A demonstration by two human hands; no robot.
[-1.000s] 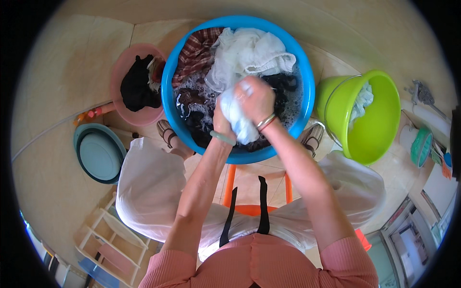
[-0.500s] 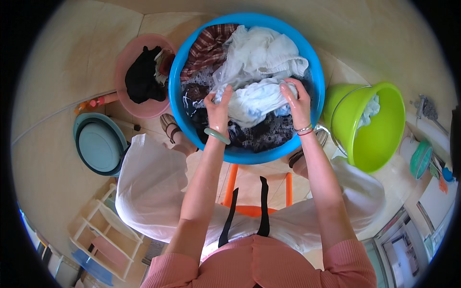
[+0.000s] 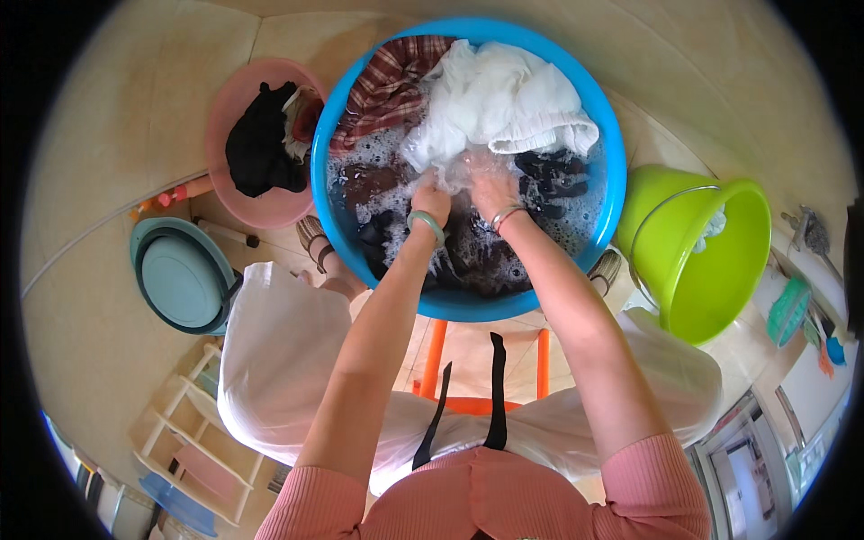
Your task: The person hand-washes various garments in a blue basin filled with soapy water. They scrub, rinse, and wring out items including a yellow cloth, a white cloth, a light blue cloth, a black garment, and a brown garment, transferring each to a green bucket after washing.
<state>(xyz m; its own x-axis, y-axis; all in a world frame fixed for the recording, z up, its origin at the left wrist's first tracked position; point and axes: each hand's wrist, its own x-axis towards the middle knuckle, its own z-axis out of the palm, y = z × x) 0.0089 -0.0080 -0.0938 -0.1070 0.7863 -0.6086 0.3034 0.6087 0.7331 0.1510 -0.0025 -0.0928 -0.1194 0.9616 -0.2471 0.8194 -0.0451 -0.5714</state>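
Observation:
A big blue basin point(image 3: 615, 171) holds clothes in soapy water. My left hand point(image 3: 431, 200) is lowered to the water in its middle, fingers curled in; what they grip is hidden by suds. Close beside it, my right hand point(image 3: 492, 187) reaches into the water, its fingers under splashing foam. Just beyond both hands lies a bunched white garment point(image 3: 508, 94) with a gathered edge. A red-brown plaid cloth point(image 3: 391, 85) rests at the basin's far left. Dark clothes point(image 3: 468, 256) soak on the near side, partly under the bubbles.
Left of the basin stands a pink tub point(image 3: 225, 171) with black clothing point(image 3: 261, 144). Nearer is a grey-blue basin point(image 3: 180, 279). A lime-green bucket point(image 3: 720, 288) with a pale cloth leans at the right. Beneath me is an orange stool point(image 3: 436, 355).
Both hands have moved down into the water and closer together. The white cloth with pale blue patches that they held up is out of sight. The far white garment has shifted slightly right.

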